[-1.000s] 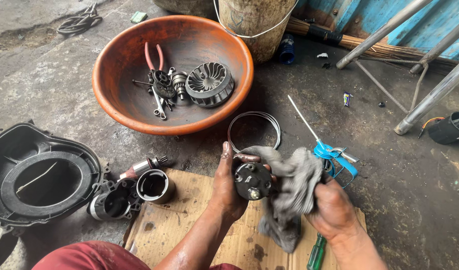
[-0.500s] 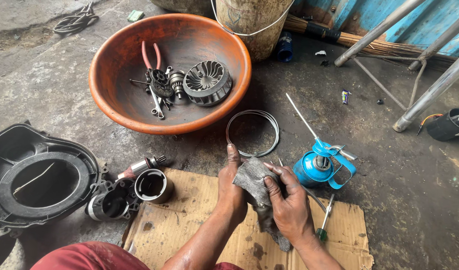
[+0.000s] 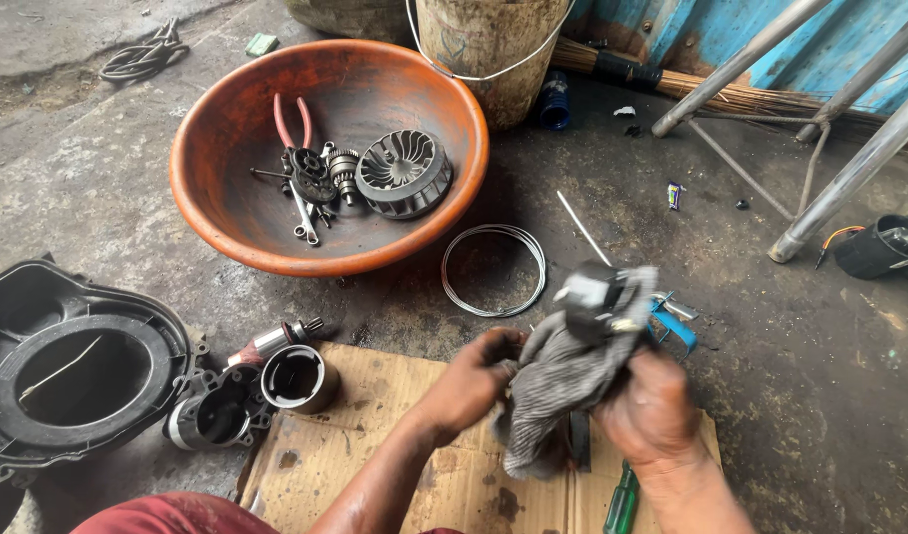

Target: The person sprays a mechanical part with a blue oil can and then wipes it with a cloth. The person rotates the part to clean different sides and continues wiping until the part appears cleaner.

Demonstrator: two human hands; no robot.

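While both hands work above a sheet of cardboard (image 3: 394, 465) on the concrete floor, the left hand (image 3: 474, 381) pinches a fold of a grey rag (image 3: 562, 386) and the right hand (image 3: 651, 405) grips the same rag, wrapped around a dark metal part (image 3: 589, 294). Just beyond lie a wire ring (image 3: 493, 269) and an orange basin (image 3: 226, 198) holding red-handled pliers (image 3: 291, 124) and a finned fan wheel (image 3: 404, 173).

Grey rag (image 3: 562, 381), orange basin (image 3: 216, 213)
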